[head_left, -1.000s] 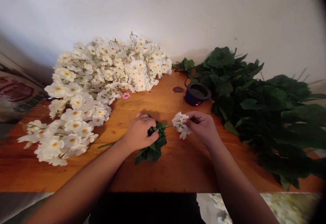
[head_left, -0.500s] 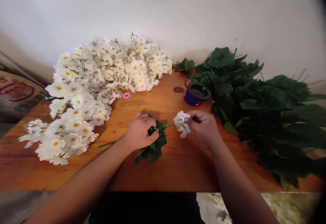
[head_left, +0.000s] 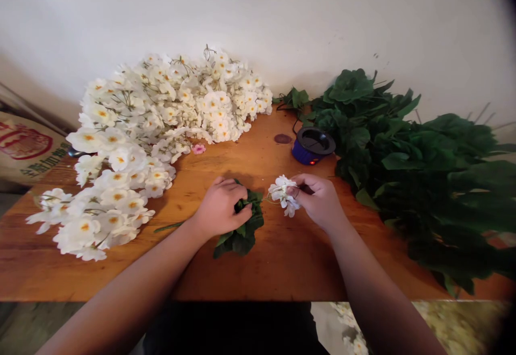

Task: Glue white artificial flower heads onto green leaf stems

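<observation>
My left hand (head_left: 222, 207) is closed round a bunch of green artificial leaves (head_left: 245, 234) low over the wooden table (head_left: 278, 269). A green stem (head_left: 169, 227) sticks out behind that hand to the left. Between thumb and fingers, my right hand (head_left: 320, 199) pinches a small cluster of white artificial flowers (head_left: 284, 192). Thin stems from the cluster point left, towards the top of the leaves; whether they touch is unclear.
A large heap of white flowers (head_left: 161, 113) covers the table's left and back. Green leaf sprays (head_left: 407, 167) pile up on the right. Near them stands a blue pot with a black rim (head_left: 308, 153) and a lit red light. A pink blossom (head_left: 199, 149) lies mid-table; a printed sack (head_left: 28, 148) stands far left.
My right hand has turned the white flower cluster slightly and shifted it a little to the left. My left hand keeps its hold on the leaves.
</observation>
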The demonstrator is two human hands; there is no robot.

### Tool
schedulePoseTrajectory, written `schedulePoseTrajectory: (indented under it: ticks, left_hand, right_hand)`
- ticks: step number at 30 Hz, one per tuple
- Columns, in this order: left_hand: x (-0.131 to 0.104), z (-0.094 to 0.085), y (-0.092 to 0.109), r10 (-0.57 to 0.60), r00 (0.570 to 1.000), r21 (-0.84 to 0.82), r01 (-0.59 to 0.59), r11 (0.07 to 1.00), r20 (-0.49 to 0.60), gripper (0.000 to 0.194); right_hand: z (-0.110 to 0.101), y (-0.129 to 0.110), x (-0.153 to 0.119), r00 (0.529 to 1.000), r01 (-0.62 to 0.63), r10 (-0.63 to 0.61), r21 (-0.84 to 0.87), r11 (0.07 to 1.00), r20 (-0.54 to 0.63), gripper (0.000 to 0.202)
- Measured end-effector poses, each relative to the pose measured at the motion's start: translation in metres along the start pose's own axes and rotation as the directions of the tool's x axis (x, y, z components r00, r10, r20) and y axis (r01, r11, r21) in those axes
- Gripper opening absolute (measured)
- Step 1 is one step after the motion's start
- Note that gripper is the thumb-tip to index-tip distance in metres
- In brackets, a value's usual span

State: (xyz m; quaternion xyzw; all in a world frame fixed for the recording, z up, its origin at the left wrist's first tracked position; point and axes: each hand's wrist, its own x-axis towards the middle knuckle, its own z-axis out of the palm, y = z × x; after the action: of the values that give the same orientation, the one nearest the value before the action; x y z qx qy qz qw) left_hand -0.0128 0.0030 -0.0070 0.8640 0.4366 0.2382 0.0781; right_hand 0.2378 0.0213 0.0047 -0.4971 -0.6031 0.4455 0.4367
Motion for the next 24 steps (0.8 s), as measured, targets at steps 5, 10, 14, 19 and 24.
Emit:
schedulePoseTrajectory:
  ticks: [5,10,14,19,24]
  left_hand:
    - [0.0,-0.001,-0.001,0.032,0.999,-0.02,-0.032,0.999,0.015,0.02]
    - [0.0,0.0,-0.003,0.064,0.998,-0.04,-0.063,0.997,0.015,0.024]
    - [0.0,-0.001,-0.002,0.075,0.997,-0.049,-0.074,0.996,0.022,0.025]
    - [0.002,-0.002,-0.001,0.082,0.996,-0.031,-0.081,0.996,0.042,0.029]
    - [0.002,-0.001,-0.004,0.105,0.992,-0.046,-0.102,0.994,0.07,0.031]
  right_hand:
    - [-0.011,-0.004,-0.002,0.963,-0.07,0.047,0.075,0.995,0.265,0.047]
    - [-0.009,-0.009,-0.004,0.93,-0.066,0.086,-0.07,0.995,0.356,0.06]
    - [0.001,0.003,0.0,0.949,-0.045,0.078,-0.113,0.993,0.306,0.022]
    - [0.007,0.016,0.003,0.956,0.021,0.013,-0.112,0.994,0.294,0.006]
    - [0.014,0.013,0.004,0.956,0.082,-0.048,-0.107,0.991,0.289,0.004]
